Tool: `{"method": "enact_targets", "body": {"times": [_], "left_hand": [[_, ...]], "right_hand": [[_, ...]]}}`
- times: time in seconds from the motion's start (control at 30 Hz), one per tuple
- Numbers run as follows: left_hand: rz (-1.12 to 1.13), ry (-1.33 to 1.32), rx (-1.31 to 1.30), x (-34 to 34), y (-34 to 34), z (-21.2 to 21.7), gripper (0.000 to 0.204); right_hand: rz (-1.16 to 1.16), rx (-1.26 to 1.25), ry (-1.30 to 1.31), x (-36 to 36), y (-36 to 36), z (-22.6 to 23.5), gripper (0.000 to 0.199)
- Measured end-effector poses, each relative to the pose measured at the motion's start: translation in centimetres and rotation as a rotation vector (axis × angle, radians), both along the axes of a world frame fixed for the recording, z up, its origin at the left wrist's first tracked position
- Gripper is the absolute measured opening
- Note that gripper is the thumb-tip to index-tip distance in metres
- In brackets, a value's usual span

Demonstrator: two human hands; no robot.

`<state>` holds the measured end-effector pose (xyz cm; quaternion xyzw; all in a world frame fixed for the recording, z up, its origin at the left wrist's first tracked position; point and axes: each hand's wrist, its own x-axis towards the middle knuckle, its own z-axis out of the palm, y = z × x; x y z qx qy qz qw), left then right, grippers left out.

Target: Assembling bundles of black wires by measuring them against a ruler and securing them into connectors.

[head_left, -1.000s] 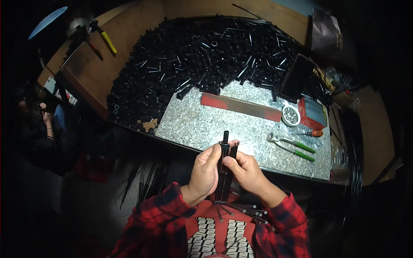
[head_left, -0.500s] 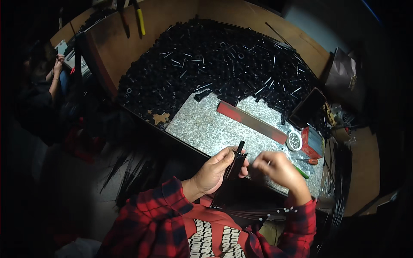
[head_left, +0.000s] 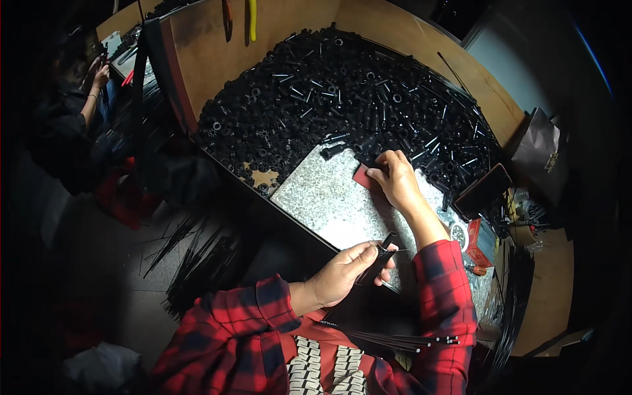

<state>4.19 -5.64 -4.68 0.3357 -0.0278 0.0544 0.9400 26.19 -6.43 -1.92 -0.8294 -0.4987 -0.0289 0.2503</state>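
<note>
My left hand (head_left: 345,273) is closed around a dark, narrow part with a round black peg (head_left: 389,238) sticking up from its top. A thin wire-like end juts from it beside my fingers. My right hand (head_left: 400,183) reaches over a long red bar (head_left: 364,176) on the speckled tabletop (head_left: 309,191), covering much of it. Its thumb and curled forefinger stay a little apart at the edge of a big heap of small black parts (head_left: 296,112). Nothing shows between them. Thin black rods with white tips (head_left: 429,344) lie across my lap.
Right of my forearm stand a white cup of small pieces (head_left: 459,232), a red box (head_left: 482,243) and a phone-like dark slab (head_left: 484,191). Wooden boards (head_left: 204,59) wall in the heap. Another person's hand (head_left: 101,76) works at far left. Bundled black rods (head_left: 201,263) lie below left.
My right hand has moved from beside the left hand, up and away to the heap's edge above the red bar. The left hand keeps its hold. The whole view has shifted slightly.
</note>
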Motion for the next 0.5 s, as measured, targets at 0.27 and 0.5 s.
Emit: {"method": "enact_targets", "body": {"times": [0.27,0.5], "left_hand": [[0.022,-0.005,0.008,-0.1,0.1,-0.2,0.039],[-0.005,-0.014,0.078,-0.2,-0.5,0.0,0.041]], "right_hand": [[0.063,-0.060,-0.272,-0.7,-3.6,0.8,0.031],[-0.068,0.149,0.525,-3.5,-8.6,4.6,0.059]]}}
